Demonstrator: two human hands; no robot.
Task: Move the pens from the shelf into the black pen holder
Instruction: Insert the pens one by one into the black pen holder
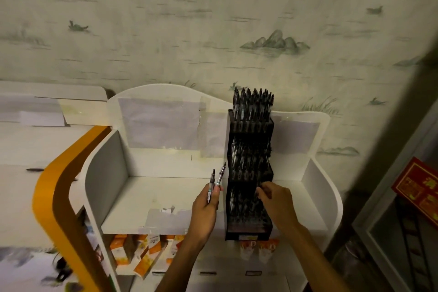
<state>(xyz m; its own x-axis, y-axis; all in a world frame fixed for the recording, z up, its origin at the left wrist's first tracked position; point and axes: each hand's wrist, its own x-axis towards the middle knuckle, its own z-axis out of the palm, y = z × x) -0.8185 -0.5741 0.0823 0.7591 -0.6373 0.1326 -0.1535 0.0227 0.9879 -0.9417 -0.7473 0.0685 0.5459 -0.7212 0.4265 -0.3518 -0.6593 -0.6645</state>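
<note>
Left hand (pixel 205 199): nearest on the left side, fingers curled round two pens (pixel 214 184), gripping their lower barrels so the tips stick up and fan slightly apart just beside the holder's left wall.
Right hand (pixel 275 199): fingers bent in at the lowest tier of the pen holder (pixel 248 170), fingertips among the pens there; whether it pinches one is hidden by blur and the dark plastic, so I cannot tell.
Pens in hand: thin, stiff and light by the look of them; smooth clear barrels could slide against each other when two are held together. Best held mid-barrel, one fed at a time, tip or cap lined up with a slot.
Pen holder: black, stepped in three tiers, standing on the white shelf (pixel 166 197) toward its right half; every tier looks crowded with dark pens, the top row (pixel 253 102) standing well above the rim.
Handling risk: tight slots likely need a straight push; a tilted pen may jam or knock its neighbours.
Shelf: no loose pens can be made out on its surface.
Below: orange boxes (pixel 142 253) on the lower level.
Behind: wallpaper (pixel 213 19) with painted hills.
</note>
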